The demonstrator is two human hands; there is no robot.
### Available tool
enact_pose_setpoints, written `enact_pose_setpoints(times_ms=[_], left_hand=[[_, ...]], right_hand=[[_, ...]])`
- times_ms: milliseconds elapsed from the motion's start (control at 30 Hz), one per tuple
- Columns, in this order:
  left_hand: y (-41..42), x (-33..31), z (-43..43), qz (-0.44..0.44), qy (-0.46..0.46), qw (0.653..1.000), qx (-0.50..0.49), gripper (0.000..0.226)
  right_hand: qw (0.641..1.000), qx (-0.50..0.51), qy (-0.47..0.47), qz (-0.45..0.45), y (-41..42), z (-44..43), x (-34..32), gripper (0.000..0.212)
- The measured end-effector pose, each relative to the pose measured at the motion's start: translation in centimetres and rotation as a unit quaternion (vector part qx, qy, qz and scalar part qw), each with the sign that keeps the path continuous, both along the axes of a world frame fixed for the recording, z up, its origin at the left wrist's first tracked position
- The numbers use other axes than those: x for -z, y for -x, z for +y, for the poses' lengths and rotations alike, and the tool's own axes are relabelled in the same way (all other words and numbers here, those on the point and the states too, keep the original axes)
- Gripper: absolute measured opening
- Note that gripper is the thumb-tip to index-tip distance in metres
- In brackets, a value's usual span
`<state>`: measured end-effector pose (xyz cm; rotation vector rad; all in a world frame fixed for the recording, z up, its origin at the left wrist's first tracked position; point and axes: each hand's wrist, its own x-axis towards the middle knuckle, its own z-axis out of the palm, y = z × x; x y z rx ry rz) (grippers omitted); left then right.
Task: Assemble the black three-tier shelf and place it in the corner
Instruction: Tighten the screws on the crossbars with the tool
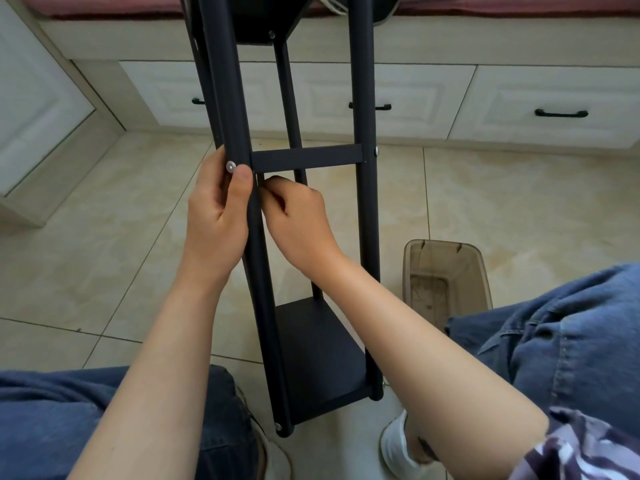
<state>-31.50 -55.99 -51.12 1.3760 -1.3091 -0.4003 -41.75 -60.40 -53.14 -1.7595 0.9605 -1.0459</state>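
Denim-clad knees (52, 410) frame a tall black metal three-tier shelf (322, 358) resting on tiled floor (104, 271) between them. Left hand (216, 216) grips its front left tubular post (258, 271), thumb beside a silver screw (230, 165). Right hand (298, 216) curls behind; contents hidden. Likely light, rigid; hold the posts.

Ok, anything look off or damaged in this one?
Nothing stands out: no damage or spill. The black three-tier shelf stands on the beige tiled floor; the left hand grips its round front pole beside a silver screw, the fingers of the right hand curl behind that pole.
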Motion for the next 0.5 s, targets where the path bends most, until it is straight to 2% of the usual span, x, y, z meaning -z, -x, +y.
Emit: enact_pose_setpoints(times_ms=[200, 500], left_hand=[[0.0, 0.0, 0.0, 0.018, -0.010, 1.000, -0.009, 0.038], [0.4, 0.2, -0.1, 0.023, -0.008, 1.000, -0.007, 0.039]], right_hand=[[0.998, -0.017, -0.018, 0.050, 1.5, 0.2, -0.1, 0.030], [0.998, 0.009, 0.016, 0.052, 1.8, 0.4, -1.4, 0.031]])
